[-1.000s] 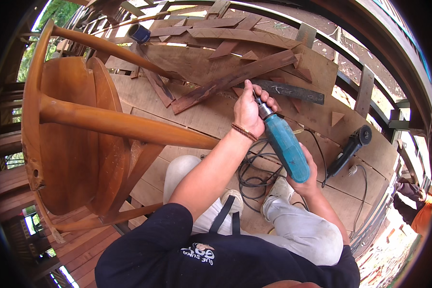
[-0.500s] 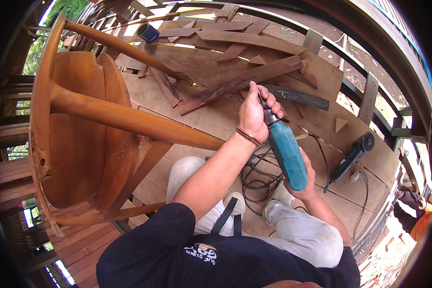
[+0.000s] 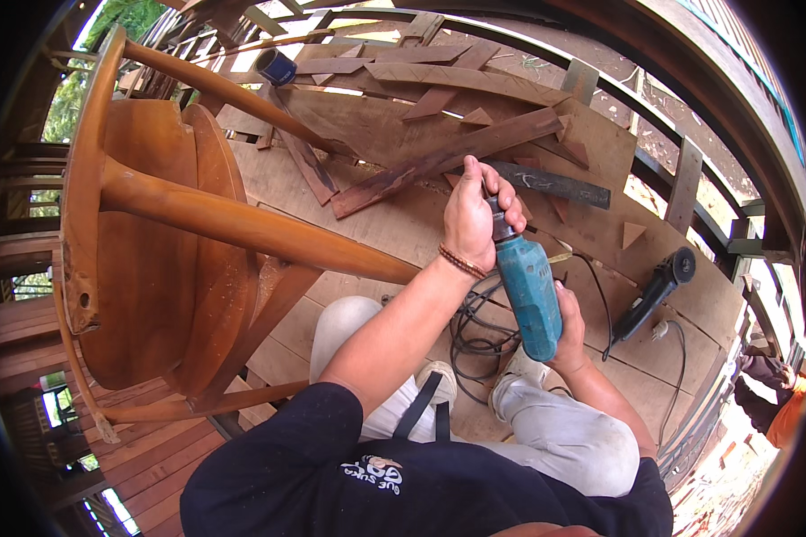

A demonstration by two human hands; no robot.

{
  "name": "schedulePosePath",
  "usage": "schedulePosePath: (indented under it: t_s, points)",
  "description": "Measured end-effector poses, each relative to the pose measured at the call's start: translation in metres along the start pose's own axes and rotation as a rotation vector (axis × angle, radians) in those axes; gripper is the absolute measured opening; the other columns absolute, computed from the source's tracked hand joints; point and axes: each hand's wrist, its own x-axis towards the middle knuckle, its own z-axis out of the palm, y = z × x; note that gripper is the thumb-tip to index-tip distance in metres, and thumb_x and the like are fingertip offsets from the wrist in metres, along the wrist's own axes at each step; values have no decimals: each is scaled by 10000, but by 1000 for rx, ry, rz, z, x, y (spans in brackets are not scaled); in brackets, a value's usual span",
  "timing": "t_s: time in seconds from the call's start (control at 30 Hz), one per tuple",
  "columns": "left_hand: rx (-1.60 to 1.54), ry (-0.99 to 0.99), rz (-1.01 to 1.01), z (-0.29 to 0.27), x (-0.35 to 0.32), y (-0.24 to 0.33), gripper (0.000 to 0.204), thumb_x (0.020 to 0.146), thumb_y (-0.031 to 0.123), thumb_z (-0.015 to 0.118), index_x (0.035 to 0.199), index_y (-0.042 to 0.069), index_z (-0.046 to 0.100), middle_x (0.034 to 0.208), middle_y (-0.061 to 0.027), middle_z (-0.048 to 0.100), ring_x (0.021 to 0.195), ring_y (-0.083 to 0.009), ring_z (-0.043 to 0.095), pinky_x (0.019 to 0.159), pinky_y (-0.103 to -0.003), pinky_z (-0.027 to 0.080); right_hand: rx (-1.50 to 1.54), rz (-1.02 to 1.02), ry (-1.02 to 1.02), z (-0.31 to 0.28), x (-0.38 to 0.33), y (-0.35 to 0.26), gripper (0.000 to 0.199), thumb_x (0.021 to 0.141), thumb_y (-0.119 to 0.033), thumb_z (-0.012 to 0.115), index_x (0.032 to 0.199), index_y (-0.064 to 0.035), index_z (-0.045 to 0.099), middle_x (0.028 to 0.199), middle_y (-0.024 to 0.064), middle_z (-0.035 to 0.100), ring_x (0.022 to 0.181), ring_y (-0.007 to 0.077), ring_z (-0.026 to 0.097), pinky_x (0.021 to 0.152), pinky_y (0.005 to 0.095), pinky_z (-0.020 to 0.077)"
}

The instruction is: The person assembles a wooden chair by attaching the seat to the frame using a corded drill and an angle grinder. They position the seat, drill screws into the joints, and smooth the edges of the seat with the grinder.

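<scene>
A teal power drill (image 3: 530,295) with a dark metal chuck (image 3: 503,224) is held in front of me, its chuck end pointing away. My left hand (image 3: 476,215), with a beaded bracelet at the wrist, is closed around the chuck; whatever sits in the chuck is hidden by the fingers. Lower down, my right hand (image 3: 570,333) grips the drill from its right side, and the body covers most of its fingers. To the left of my arm lies a varnished wooden chair (image 3: 179,210), tipped over with its legs pointing toward me.
A black angle grinder (image 3: 655,294) rests on the boards at right. Coiled cable (image 3: 475,333) lies around my feet. Wood offcuts (image 3: 448,161) and a dark flat bar (image 3: 555,183) are strewn ahead, beside a blue can (image 3: 276,66). Another person's orange garment (image 3: 790,416) shows at the right edge.
The drill has rolled in my hands, so more of its side faces up, and it has shifted slightly left. Both hands keep their hold.
</scene>
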Motion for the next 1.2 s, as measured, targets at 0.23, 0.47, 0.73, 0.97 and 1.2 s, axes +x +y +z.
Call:
schedulePosePath:
  t_s: [0.23,0.47,0.73,0.97,1.2]
  points:
    - [53,-38,66,2,-2,1,455,1026,540,368,825,132,385,672,-27,426,550,-155,481,519,-326,456,-98,-89,15,2,0,9,788,742,-72,792,1400,-17,363,1085,207,629,912,360,625,825,434,494]
    - [139,-32,125,5,-5,6,475,1012,562,380,820,128,378,658,-31,428,541,-161,498,517,-332,481,-141,-142,66,3,10,0,784,726,-53,793,1387,-17,372,1066,185,634,907,367,619,816,446,496]
    - [180,-40,153,3,-4,10,477,1010,565,383,820,127,379,632,-25,426,529,-159,507,514,-324,492,-215,-218,58,4,7,11,811,687,-119,796,1367,35,382,1073,206,595,918,387,603,803,480,491]
    - [215,-32,171,4,-5,14,480,1006,566,394,810,127,383,623,-27,434,529,-161,504,533,-330,492,-253,-252,76,4,11,9,784,675,-98,776,1347,35,394,1054,208,593,920,386,599,804,479,485]
    - [218,-29,160,4,-5,18,477,1003,564,406,808,129,395,612,-20,432,542,-164,508,563,-334,496,-287,-274,64,1,9,10,753,688,-58,742,1347,19,384,1071,214,588,941,391,596,809,497,480]
